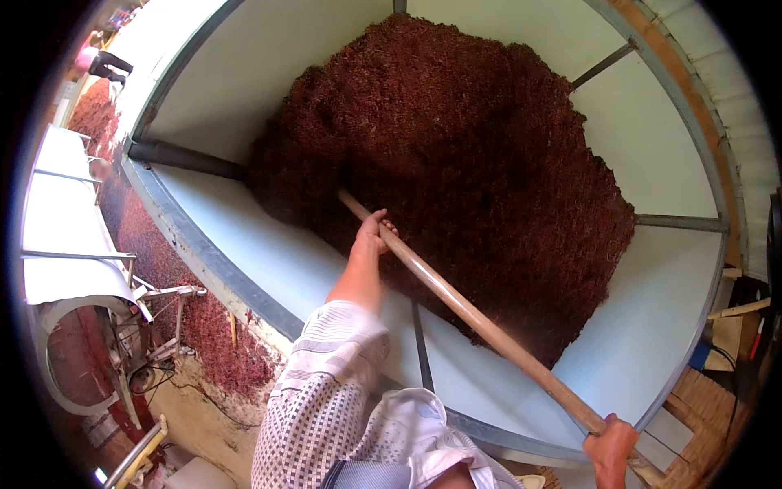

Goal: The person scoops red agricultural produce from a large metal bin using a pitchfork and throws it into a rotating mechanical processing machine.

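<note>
A long wooden handle (464, 310) slants across the view from lower right to the middle. My left hand (375, 231) is closed around it near its far end. Lower down, close to the bin's near right edge, my right hand (611, 444) grips the same handle. The handle's far tip goes into a big heap (489, 147) of dark red, grainy material, so whatever tool head it carries is hidden. The heap lies inside a large white-walled bin (244, 90) with a grey metal rim and dark bars.
More red material (220, 342) is spread on the floor left of the bin. A wheeled metal frame (167, 306) stands there beside a white sheet-covered structure (69, 216) with a round opening. Far off at upper left is another person (110, 63). Wooden boards (692, 407) lie at lower right.
</note>
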